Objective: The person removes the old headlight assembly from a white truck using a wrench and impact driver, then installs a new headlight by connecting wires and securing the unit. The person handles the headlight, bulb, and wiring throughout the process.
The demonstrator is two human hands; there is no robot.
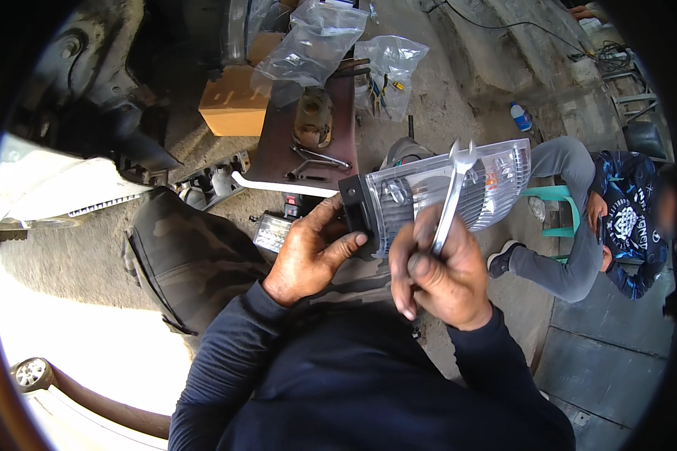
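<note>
A clear-lensed vehicle lamp with a black bracket at its left end lies across my lap in the middle of the view. My left hand grips that bracket end, thumb on the front and fingers behind. My right hand holds a silver open-ended wrench upright in front of the lamp, its jaw end overlapping the lens. Whether my right fingers also touch the lamp, I cannot tell.
Beyond, a dark board carries tools, beside a cardboard box, plastic bags and pliers. A seated person is at the right on a green stool. Vehicle bodywork lines the left.
</note>
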